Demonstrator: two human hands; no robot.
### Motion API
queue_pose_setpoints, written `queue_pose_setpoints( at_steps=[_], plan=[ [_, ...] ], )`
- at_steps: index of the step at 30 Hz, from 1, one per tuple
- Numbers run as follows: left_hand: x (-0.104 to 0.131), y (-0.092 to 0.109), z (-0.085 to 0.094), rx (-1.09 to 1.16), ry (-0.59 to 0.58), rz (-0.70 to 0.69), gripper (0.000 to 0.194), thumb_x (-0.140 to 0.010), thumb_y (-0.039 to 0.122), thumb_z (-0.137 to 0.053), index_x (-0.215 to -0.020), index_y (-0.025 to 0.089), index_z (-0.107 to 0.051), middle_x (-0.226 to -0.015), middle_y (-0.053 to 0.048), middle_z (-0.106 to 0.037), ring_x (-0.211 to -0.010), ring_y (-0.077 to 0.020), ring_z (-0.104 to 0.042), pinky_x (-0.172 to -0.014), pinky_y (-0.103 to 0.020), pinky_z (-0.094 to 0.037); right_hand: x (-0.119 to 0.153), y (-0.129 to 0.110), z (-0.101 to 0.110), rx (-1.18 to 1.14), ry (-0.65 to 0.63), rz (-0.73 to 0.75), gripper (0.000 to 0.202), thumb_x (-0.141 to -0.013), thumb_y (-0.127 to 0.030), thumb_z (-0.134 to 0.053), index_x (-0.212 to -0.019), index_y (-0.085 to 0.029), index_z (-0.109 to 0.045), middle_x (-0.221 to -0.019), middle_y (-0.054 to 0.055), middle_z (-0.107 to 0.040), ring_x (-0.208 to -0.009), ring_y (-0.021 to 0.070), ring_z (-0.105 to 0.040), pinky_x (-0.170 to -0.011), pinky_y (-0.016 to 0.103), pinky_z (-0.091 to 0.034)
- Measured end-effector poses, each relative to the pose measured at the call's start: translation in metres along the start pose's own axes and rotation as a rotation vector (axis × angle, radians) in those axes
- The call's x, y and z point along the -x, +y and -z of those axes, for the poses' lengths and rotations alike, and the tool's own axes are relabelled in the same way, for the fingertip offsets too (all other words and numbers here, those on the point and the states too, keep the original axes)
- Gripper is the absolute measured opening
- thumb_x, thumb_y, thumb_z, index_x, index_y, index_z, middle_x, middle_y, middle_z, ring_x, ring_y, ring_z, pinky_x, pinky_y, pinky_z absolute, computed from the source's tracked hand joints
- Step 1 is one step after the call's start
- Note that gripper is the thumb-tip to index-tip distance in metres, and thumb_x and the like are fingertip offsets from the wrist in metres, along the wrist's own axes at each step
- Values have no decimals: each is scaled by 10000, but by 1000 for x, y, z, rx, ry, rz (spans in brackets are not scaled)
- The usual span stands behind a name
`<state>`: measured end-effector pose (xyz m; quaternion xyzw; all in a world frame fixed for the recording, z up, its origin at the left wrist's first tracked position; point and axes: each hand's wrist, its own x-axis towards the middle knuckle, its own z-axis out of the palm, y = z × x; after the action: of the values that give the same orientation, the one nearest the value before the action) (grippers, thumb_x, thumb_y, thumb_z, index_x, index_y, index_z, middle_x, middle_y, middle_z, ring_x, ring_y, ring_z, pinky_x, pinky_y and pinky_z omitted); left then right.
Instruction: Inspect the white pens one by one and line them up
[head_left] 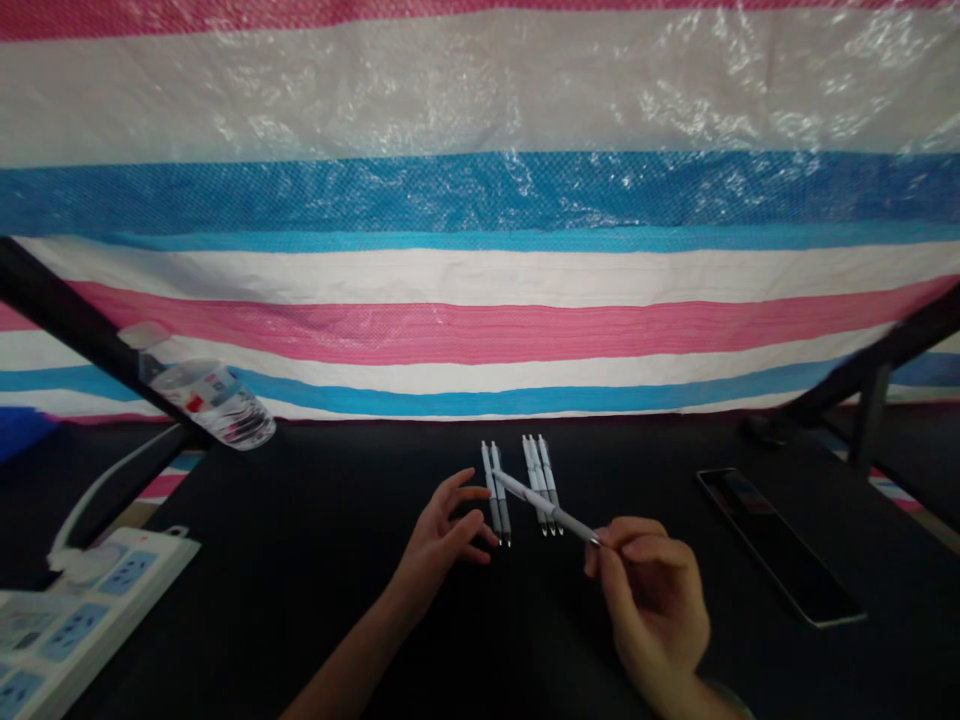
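Between the thumb and forefinger of my right hand (pixel 656 590) is the tip end of a white pen with a grey grip (pixel 547 508). That pen slants up to the left, its far end over the left pens. My left hand (pixel 448 530) has its fingers apart and holds nothing, just left of a pair of similar pens (pixel 496 495) on the black table. A group of three more pens (pixel 542 485) lies side by side to the right of the pair, partly crossed by the held pen.
A phone (pixel 780 545) lies on the black table (pixel 300 560) at the right. At the left are a white power strip (pixel 112 610) with a cable and a clear bottle (pixel 217 400) beside a black bar (pixel 82 325). Behind hangs a striped sheet (pixel 480 330).
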<state>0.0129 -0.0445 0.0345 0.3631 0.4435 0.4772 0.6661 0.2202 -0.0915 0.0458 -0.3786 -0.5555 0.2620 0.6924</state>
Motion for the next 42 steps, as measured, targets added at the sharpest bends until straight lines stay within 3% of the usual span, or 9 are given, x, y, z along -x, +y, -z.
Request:
queue_pose_setpoints(
  at_steps=[2, 6, 9, 13, 17, 20, 29, 39, 42],
  plan=[
    [-1, -1, 0, 83, -19, 39, 598, -729, 385, -819, -1244, 199, -576, -1144, -116, -663, -693, -157, -693, -525, -237, -566, 8, 0, -3, -14, -108, -53, 154, -942, -90, -539, -954, -244, -536, -913, 22, -557, -663, 122, -599, -582, 259, -513],
    [-4, -2, 7, 218, 120, 50, 538, -622, 330, -916, -1071, 174, -663, -890, -49, -715, -696, -124, -676, -575, -171, -550, 20, 4, -12, -63, -301, -265, 105, -958, -203, -553, -863, -235, -521, -865, 7, -532, -642, 118, -566, -573, 249, -465],
    [-7, -2, 12, 266, 140, 58, 506, -591, 329, -936, -1014, 162, -716, -833, -28, -707, -698, -107, -657, -618, -172, -555, 21, 5, -18, -232, -387, -558, 170, -908, -328, -655, -940, -235, -517, -921, 7, -559, -619, 99, -575, -571, 236, -444],
    [-8, -5, 13, 248, 68, 43, 400, -636, 365, -911, -932, 142, -760, -790, -21, -688, -687, -99, -640, -639, -182, -550, 20, 9, -21, -616, -530, -1056, 443, -872, -495, -661, -1191, -217, -529, -1068, 73, -641, -619, 127, -656, -593, 276, -504],
    [-6, -8, 9, 203, -37, 44, 334, -691, 397, -873, -863, 137, -752, -773, -40, -707, -709, -145, -687, -667, -231, -563, 26, 17, -19, -760, -664, -1347, 485, -871, -568, -629, -1067, -125, -622, -680, 21, -656, -352, 59, -478, -384, 185, -362],
    [-4, -9, 8, 181, -68, 81, 348, -688, 407, -872, -864, 137, -738, -794, -71, -746, -720, -194, -726, -689, -285, -582, 29, 21, -18, -698, -651, -1413, 458, -800, -573, -713, -901, -134, -630, -523, -41, -579, -282, 15, -301, -324, 160, -235],
    [-3, -12, -1, 195, 30, 75, 374, -641, 385, -902, -846, 109, -755, -743, -93, -771, -663, -196, -735, -646, -269, -584, 26, 20, -17, -561, -601, -1421, 474, -735, -602, -731, -758, -152, -583, -446, -70, -522, -266, -7, -182, -320, 175, -126],
    [-3, -14, -3, 159, 62, 53, 368, -646, 401, -893, -834, 111, -767, -741, -98, -775, -652, -188, -731, -618, -247, -572, 29, 23, -17, -419, -540, -1385, 436, -706, -536, -777, -703, -157, -561, -437, -76, -501, -268, 1, -228, -320, 184, -102],
    [-6, -13, -1, 145, 75, 35, 383, -638, 415, -895, -847, 119, -772, -740, -90, -770, -654, -182, -726, -606, -231, -563, 27, 20, -18, -427, -520, -1347, 435, -710, -513, -801, -796, -134, -607, -527, -50, -572, -302, 23, -393, -328, 166, -203]
  ],
)
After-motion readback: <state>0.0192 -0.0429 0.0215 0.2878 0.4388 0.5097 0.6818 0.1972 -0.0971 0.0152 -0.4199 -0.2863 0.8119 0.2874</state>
